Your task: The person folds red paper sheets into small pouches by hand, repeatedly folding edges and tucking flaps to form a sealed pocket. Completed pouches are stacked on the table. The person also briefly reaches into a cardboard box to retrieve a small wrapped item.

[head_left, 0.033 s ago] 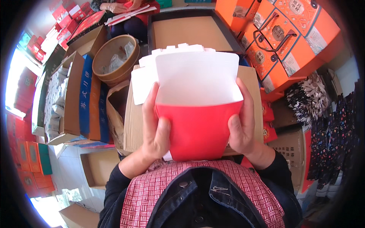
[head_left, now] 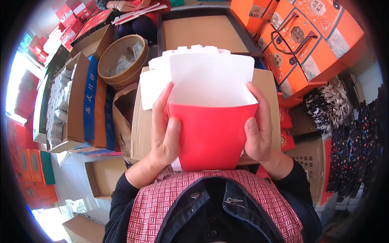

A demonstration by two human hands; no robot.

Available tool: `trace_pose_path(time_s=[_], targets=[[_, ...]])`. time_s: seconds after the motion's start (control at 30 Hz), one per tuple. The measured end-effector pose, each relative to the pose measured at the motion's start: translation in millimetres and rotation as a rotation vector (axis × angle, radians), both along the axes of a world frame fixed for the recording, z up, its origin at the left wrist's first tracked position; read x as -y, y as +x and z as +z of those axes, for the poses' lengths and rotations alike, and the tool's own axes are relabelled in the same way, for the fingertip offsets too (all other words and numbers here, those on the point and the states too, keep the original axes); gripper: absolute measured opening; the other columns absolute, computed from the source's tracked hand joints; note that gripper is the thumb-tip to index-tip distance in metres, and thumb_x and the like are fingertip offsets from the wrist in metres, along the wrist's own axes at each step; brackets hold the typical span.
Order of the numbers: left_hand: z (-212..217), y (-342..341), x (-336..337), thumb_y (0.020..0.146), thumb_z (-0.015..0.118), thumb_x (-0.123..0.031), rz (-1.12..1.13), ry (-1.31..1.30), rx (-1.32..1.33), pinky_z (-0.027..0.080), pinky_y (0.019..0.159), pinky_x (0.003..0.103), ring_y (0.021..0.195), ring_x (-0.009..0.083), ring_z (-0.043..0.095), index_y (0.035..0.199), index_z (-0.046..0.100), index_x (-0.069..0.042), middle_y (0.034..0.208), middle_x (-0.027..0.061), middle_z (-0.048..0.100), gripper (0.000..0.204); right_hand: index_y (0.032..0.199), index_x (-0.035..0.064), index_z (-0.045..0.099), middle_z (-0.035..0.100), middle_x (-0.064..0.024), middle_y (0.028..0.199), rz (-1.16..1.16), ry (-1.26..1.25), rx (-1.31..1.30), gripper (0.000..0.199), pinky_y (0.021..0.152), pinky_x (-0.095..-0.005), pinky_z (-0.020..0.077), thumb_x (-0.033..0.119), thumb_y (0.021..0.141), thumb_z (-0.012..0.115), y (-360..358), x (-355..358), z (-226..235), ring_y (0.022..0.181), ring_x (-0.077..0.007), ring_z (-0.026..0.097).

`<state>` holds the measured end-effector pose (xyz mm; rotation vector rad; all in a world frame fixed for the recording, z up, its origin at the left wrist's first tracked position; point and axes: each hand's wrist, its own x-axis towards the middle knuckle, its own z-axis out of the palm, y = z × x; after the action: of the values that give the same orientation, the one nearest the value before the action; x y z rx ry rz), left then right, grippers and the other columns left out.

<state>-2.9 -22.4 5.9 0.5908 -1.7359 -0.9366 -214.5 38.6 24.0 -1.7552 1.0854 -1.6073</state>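
In front of my chest I hold a red paperboard box (head_left: 211,135) with a white inside, its top gaping toward me. A white flap (head_left: 210,68) stands up from its far edge. My left hand (head_left: 165,139) grips the left side, thumb on the front face and fingers along the side. Mirroring it, my right hand (head_left: 261,139) clasps the right side the same way. Behind the box, flat white box blanks (head_left: 155,89) lie piled on a brown cardboard carton (head_left: 270,97). The bottom of the box is partly hidden against my checked red apron (head_left: 162,202).
A round tan tub (head_left: 106,65) with clear plastic stands at the far left, near a carton of small white packets (head_left: 60,107). A black-rimmed tray (head_left: 198,34) lies beyond. Orange gift boxes (head_left: 300,48) are stacked right. Another person's hands (head_left: 127,5) hold flat sheets at the back.
The front edge of the red box sits slightly higher. My fingertips have pressed a little inward at the upper side edges, narrowing the opening.
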Motion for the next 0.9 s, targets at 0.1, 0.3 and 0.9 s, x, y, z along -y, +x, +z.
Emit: trace_pose_path(time_s=[0.1, 0.3, 0.9], targets=[[1.2, -1.5, 15.4, 0.1, 0.041, -0.02, -0.023, 0.158, -0.032, 0.04, 0.094, 0.028, 0.11, 0.0169, 0.051, 0.131, 0.043, 0.0, 0.123, 0.0118, 0.05, 0.038, 0.136, -0.0037, 0.038, 0.051, -0.0095, 0.122, 0.044, 0.171, 0.064, 0.047, 0.085, -0.0223, 0.0413, 0.026, 0.101, 0.042, -9.2, 8.0, -1.7, 0.099, -0.0095, 0.049], [13.3, 4.2, 44.7, 0.099, 0.048, -0.026, -0.112, 0.126, 0.084, 0.046, 0.08, 0.024, 0.094, 0.015, 0.057, 0.107, 0.059, 0.0, 0.106, 0.0088, 0.057, 0.029, 0.114, -0.0029, 0.061, 0.056, -0.0067, 0.106, 0.129, 0.17, 0.095, 0.027, 0.078, -0.0205, 0.0415, 0.016, 0.096, 0.055, -34.1, 43.2, -8.5, 0.083, -0.0093, 0.052], [0.2, -10.5, 45.2, 0.092, 0.052, 0.004, -0.145, 0.109, -0.234, 0.048, 0.089, 0.03, 0.105, 0.0202, 0.057, 0.117, 0.039, -0.003, 0.113, 0.0149, 0.053, 0.03, 0.089, -0.0015, 0.064, 0.066, -0.0103, 0.096, 0.625, 0.832, -0.265, 0.016, 0.068, -0.0205, 0.047, 0.015, 0.09, 0.063, -31.9, 125.4, 85.3, 0.087, -0.0105, 0.062]])
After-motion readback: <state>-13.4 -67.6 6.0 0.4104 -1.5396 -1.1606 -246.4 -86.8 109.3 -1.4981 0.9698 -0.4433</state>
